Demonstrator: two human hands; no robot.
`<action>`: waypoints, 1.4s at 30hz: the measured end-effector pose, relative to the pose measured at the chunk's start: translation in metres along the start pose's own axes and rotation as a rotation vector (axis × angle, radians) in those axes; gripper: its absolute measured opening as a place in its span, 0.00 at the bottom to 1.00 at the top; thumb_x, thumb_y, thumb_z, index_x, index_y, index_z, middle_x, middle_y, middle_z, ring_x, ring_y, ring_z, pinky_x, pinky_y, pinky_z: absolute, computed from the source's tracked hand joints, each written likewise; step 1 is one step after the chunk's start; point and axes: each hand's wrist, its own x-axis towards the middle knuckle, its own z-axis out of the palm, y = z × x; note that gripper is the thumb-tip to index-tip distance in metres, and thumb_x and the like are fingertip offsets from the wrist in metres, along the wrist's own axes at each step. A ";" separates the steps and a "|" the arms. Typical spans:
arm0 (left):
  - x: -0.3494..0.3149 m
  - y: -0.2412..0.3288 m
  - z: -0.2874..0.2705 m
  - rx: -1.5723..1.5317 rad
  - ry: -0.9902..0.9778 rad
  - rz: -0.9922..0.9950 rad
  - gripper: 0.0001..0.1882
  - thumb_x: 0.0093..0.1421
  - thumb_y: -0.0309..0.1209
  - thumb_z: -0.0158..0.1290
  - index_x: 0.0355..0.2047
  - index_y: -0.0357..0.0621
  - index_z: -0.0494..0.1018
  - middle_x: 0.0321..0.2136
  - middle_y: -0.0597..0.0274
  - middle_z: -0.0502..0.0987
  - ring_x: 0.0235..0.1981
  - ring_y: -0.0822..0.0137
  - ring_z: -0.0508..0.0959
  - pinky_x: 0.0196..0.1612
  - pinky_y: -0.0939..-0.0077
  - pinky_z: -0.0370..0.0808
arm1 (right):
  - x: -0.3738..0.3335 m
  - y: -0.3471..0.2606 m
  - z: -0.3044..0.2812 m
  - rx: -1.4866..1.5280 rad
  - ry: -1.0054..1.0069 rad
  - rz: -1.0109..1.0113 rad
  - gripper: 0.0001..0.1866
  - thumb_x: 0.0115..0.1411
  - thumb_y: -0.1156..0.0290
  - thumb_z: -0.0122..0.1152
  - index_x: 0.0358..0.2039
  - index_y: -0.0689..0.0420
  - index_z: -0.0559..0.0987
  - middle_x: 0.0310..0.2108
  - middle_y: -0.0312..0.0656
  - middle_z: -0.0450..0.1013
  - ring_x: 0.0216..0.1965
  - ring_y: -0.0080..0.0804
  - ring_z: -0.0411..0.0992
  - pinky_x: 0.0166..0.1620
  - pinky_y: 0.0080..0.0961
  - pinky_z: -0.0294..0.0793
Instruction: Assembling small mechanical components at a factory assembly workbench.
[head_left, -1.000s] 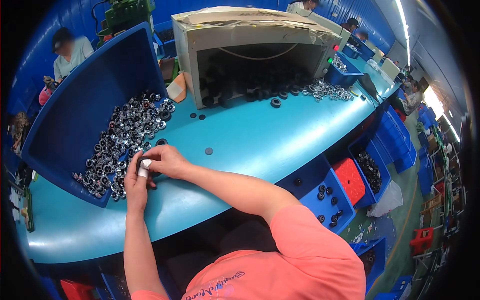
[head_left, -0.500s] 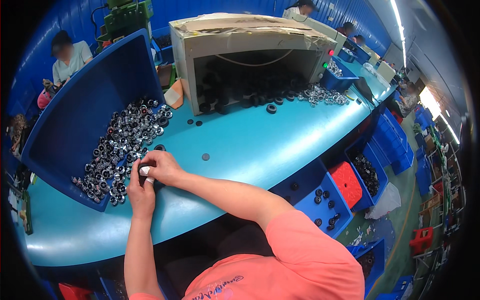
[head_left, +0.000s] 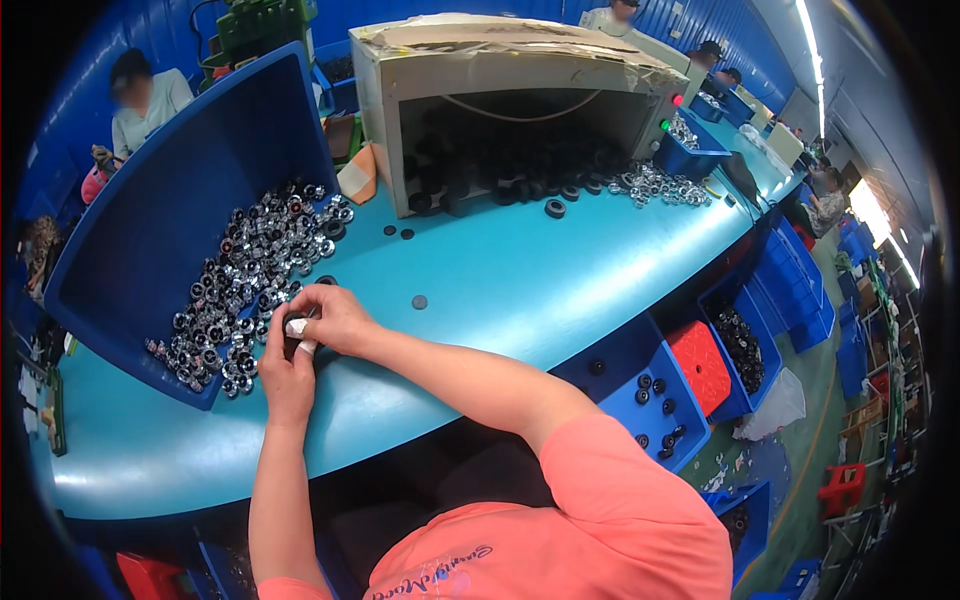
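Observation:
My left hand (head_left: 288, 386) and my right hand (head_left: 340, 320) meet over the bench, just beside the mouth of a tilted blue bin (head_left: 215, 140). Between them they grip a small black tyre-like ring (head_left: 291, 322), mostly covered by the fingers; whether another part sits inside it I cannot tell. White tape wraps fingers of my right hand. Shiny chrome wheel hubs (head_left: 238, 262) lie heaped in the bin and at its mouth. Another black ring (head_left: 326, 281) rests just beyond my right hand. A flat black disc (head_left: 419, 302) lies on the bench farther right.
A worn box-shaped cabinet (head_left: 378, 130) stands on the turquoise bench (head_left: 520, 270), with black rings (head_left: 555, 208) spilling from its opening. More chrome hubs (head_left: 660, 186) lie to its right. Below the bench edge are a blue tray (head_left: 625, 400) with black wheels and a red stool (head_left: 697, 370). Co-workers sit farther off.
The view has shifted slightly, so the bench and bin sit a little differently. Both hands stay together around the black ring, with the fingers slightly rearranged.

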 end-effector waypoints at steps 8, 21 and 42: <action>0.003 0.002 -0.010 -0.021 -0.011 0.003 0.27 0.60 0.20 0.55 0.61 0.42 0.68 0.48 0.49 0.81 0.48 0.60 0.82 0.51 0.68 0.77 | -0.009 -0.015 -0.003 0.215 -0.090 0.133 0.17 0.57 0.72 0.67 0.47 0.62 0.80 0.42 0.43 0.79 0.41 0.31 0.78 0.42 0.27 0.79; 0.009 0.001 -0.021 -0.384 -0.068 -0.293 0.23 0.66 0.24 0.54 0.61 0.49 0.71 0.37 0.66 0.79 0.27 0.81 0.75 0.23 0.85 0.70 | -0.001 -0.013 -0.014 0.499 -0.185 0.286 0.15 0.66 0.69 0.62 0.50 0.64 0.79 0.41 0.42 0.79 0.39 0.27 0.79 0.44 0.24 0.81; 0.007 -0.001 -0.018 -0.326 -0.057 -0.203 0.30 0.59 0.20 0.57 0.62 0.44 0.68 0.34 0.69 0.81 0.29 0.81 0.76 0.27 0.84 0.72 | -0.005 -0.017 -0.003 0.398 -0.134 0.252 0.16 0.61 0.75 0.66 0.49 0.63 0.77 0.38 0.40 0.77 0.38 0.25 0.76 0.41 0.21 0.79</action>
